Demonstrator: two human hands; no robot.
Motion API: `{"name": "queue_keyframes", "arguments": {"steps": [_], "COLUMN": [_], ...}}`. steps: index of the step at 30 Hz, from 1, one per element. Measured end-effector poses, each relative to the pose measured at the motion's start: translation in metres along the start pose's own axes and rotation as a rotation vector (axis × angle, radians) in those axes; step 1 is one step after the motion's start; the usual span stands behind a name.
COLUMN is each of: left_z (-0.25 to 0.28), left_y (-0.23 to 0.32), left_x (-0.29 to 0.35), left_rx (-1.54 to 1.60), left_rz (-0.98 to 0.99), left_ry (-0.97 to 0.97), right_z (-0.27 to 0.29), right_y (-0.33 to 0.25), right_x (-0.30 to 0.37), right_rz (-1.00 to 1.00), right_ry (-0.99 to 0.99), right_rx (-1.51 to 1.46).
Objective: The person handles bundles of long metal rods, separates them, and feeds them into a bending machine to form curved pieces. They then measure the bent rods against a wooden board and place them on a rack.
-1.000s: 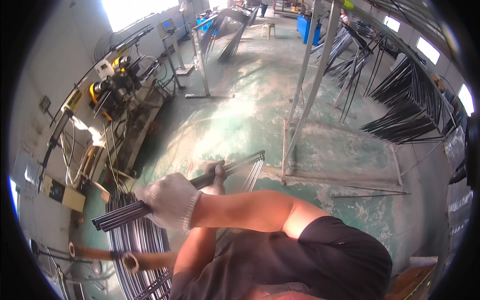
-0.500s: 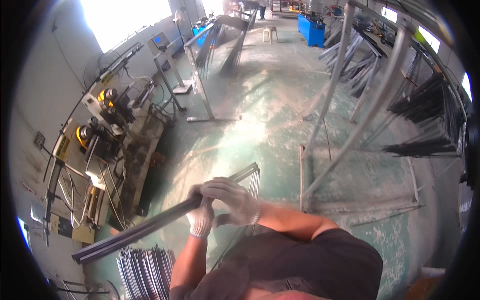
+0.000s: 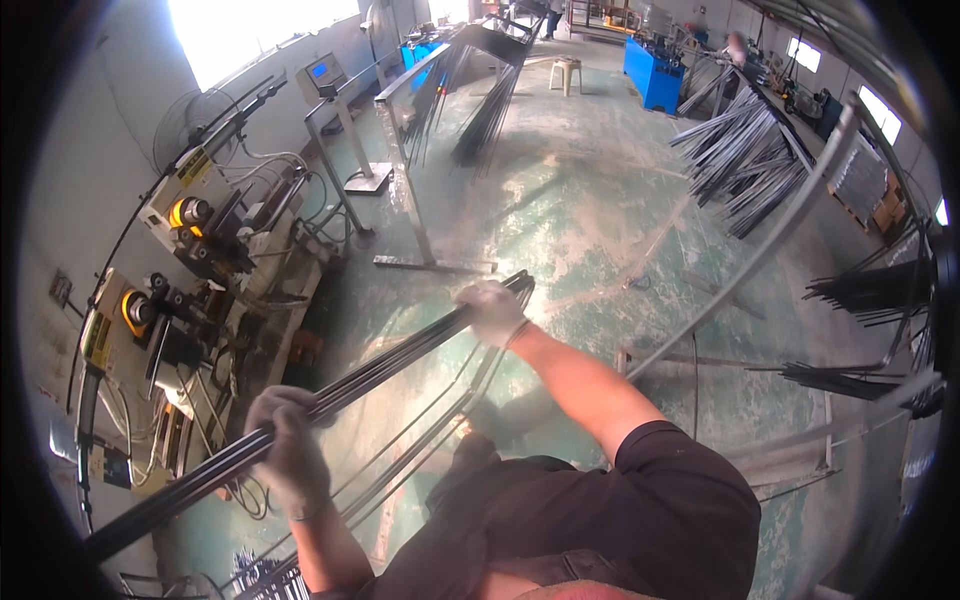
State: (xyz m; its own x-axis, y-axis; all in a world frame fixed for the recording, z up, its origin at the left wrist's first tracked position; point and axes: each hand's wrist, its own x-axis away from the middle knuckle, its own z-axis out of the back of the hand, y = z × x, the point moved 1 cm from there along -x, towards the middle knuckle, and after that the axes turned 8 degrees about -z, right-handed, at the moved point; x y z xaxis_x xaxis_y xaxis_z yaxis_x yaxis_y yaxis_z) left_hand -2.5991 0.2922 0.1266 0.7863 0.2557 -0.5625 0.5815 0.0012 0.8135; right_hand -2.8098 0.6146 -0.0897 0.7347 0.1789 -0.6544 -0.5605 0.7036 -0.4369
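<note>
A bundle of long, thin dark metal bars (image 3: 385, 362) slants across in front of me, from the lower left up to the middle. My left hand (image 3: 290, 455), in a pale work glove, is wrapped round the bundle's lower part. Near its upper end, my gloved right hand (image 3: 492, 312) grips it with the arm stretched out. Beyond that hand the bars seem to bend, and thin lengths (image 3: 430, 430) run back down beneath the bundle toward the lower left. The bundle's lower end runs out of sight at the dark rim.
Machines with yellow-ringed parts (image 3: 190, 213) line the left wall. A metal stand (image 3: 410, 200) rises ahead, with bars (image 3: 490, 115) hanging behind it. To the right are a slanting metal post (image 3: 760, 255) and piled bars (image 3: 740, 150). More strips (image 3: 285, 582) lie low at left.
My hands, close together before, are now far apart along the bundle: the left down toward the lower left, the right up and forward. The view has shifted, and the bundle reaches farther to the lower left.
</note>
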Motion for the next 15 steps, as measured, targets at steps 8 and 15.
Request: {"name": "queue_keyframes", "arguments": {"steps": [8, 15], "left_z": [0.094, 0.112], "left_y": [-0.165, -0.302], "left_x": [-0.174, -0.304], "left_rx": [0.323, 0.586], "left_rz": [0.136, 0.412], "left_ry": [0.212, 0.392], "right_z": [0.044, 0.091], "right_y": [0.177, 0.259], "right_x": [-0.148, -0.313], "right_rz": [-0.282, -0.473], "right_ry": [0.020, 0.024], "right_rx": [0.318, 0.013]}}
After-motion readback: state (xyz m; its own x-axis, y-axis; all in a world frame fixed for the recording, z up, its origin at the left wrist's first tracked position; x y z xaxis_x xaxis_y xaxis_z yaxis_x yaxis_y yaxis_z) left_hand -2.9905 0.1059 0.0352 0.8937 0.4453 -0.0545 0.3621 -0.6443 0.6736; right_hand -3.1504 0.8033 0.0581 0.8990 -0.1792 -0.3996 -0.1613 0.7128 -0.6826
